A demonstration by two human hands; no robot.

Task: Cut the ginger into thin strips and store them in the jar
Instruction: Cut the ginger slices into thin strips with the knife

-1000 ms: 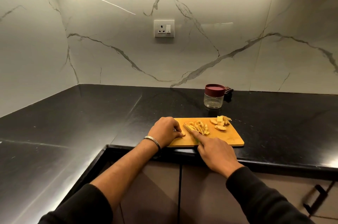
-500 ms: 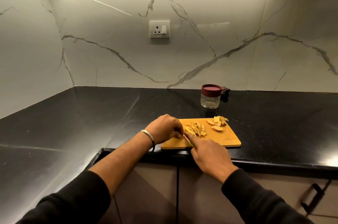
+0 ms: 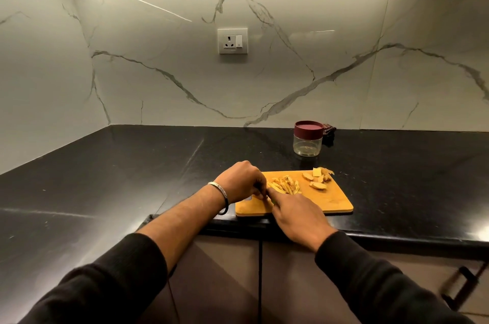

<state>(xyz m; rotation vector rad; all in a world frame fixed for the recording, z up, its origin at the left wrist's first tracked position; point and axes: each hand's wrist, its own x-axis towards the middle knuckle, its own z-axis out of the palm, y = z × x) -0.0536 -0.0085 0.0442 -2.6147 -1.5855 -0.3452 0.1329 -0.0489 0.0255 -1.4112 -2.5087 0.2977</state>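
On the rectangular bamboo cutting board [image 3: 328,202] at the front edge of the black stone counter [image 3: 132,159], both hands are working at the near end of a pile of pale yellow ginger strips [image 3: 284,186]. The left hand [image 3: 242,182] is curling its fingertips onto a piece at the pile's left edge, apparently pinching it. The right hand [image 3: 296,214] is pointing its forefinger along what seems to be a knife, though the blade is barely showing and I cannot tell how firmly it is gripping. Uncut tan ginger slices [image 3: 317,181] are lying at the board's far right corner, and the clear glass jar with a maroon lid [image 3: 308,138] is standing well behind, still capped and empty-looking. With fingertips sitting so close to the cutting line, a slip could nick them; the small piece could also roll. Compared with half a second ago, the hands are sitting closer together and the left fingers are reaching further into the pile.
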